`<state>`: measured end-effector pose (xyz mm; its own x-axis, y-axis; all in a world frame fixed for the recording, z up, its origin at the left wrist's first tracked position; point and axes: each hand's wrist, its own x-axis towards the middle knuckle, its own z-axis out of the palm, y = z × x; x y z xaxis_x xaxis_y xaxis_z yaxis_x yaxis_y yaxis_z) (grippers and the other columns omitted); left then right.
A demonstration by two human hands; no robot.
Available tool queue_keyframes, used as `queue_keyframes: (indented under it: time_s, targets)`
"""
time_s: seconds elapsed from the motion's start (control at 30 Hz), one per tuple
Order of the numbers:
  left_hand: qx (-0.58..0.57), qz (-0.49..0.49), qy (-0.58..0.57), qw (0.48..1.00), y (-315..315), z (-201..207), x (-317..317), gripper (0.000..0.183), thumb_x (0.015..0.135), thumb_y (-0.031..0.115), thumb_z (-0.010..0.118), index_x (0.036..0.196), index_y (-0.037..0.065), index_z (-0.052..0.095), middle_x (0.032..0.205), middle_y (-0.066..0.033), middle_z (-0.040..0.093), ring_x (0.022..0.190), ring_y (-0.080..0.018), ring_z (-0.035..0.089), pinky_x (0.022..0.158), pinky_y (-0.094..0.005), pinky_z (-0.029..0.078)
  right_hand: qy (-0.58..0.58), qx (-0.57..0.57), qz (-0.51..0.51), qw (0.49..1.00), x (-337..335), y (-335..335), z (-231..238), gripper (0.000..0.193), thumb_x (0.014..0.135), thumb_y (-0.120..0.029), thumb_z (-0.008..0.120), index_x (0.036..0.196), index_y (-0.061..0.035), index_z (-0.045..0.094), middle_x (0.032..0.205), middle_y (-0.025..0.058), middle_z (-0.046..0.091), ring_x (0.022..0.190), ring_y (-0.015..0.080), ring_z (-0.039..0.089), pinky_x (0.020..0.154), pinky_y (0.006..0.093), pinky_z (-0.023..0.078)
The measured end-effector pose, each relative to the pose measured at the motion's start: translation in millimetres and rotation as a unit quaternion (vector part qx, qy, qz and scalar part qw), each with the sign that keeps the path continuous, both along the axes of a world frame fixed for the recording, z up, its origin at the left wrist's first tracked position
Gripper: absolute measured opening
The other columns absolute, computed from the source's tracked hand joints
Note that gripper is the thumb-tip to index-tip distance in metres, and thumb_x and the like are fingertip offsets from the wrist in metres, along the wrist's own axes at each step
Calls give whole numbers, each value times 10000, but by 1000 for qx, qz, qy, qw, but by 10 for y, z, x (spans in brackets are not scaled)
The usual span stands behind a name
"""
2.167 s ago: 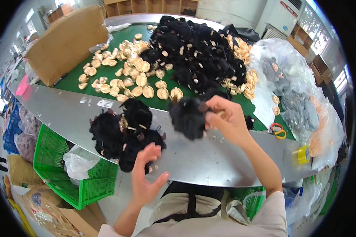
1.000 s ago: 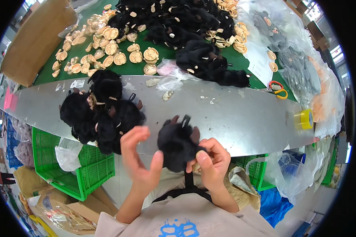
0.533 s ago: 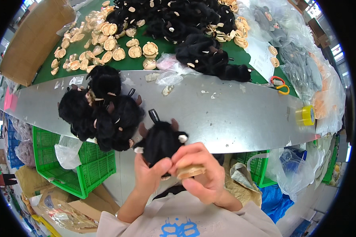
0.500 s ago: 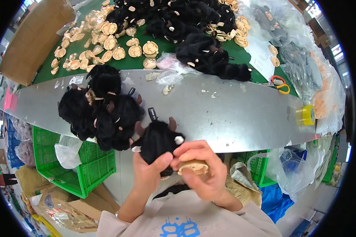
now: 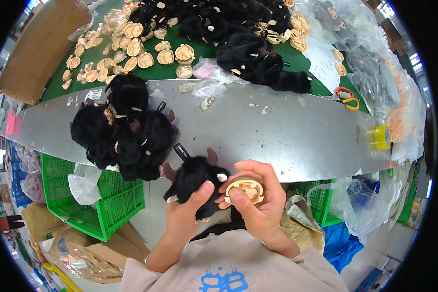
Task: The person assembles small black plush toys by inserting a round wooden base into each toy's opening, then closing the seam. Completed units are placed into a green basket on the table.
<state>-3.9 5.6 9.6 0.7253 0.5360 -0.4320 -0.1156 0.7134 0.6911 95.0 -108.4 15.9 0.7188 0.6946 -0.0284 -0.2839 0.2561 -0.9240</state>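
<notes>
My left hand (image 5: 187, 209) is closed round a black plush head cover (image 5: 195, 177) with brown horns, small white ears and a black tag loop. My right hand (image 5: 260, 202) grips a cream plastic doll face shell (image 5: 246, 189), its hollow back turned up and my thumb inside the rim. The shell is just right of the plush, close beside it. Its front is hidden. Left of my hands, several finished-looking black plush heads (image 5: 153, 131) lie bunched on the metal table edge (image 5: 238, 126).
Many cream face shells (image 5: 146, 60) lie on the green mat (image 5: 168, 73), with black plush (image 5: 248, 56) heaped behind. Scissors (image 5: 348, 99) and yellow tape (image 5: 382, 137) lie to the right. Green crates (image 5: 107, 204) stand below the table. A cardboard box (image 5: 44, 48) stands at far left.
My right hand has turned the face shell so its hollow back shows more fully. The plush in my left hand has tilted, and its tag now leans left.
</notes>
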Motion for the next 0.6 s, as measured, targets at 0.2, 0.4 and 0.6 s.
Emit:
queue_keyframes:
  time_s: [0.2,0.4,0.6]
  targets:
    - [-13,12,-47,999,-28,218,-39,518,845,33,708,1316,-23,500,1205,-111,635,1075,-219,636,974,-360,505,-103,-32,-22,994,3,25,-81,243,966,-32,606,1188,28,526,991,111,679,805,136,692,717,245,559]
    - [60,-11,-1,998,-48,218,-50,480,865,41,717,1299,-21,521,1234,-122,630,1080,-207,634,959,-346,507,-176,-2,-94,980,-9,-93,51,272,943,-51,629,1174,44,522,905,108,692,752,131,672,659,239,529]
    - [33,24,-19,999,-139,133,-39,368,934,124,672,1251,-26,562,1256,-140,628,1054,-193,640,923,-335,516,-129,-25,13,991,-36,-10,-52,238,983,-108,600,1165,20,518,921,97,676,765,110,639,662,226,504]
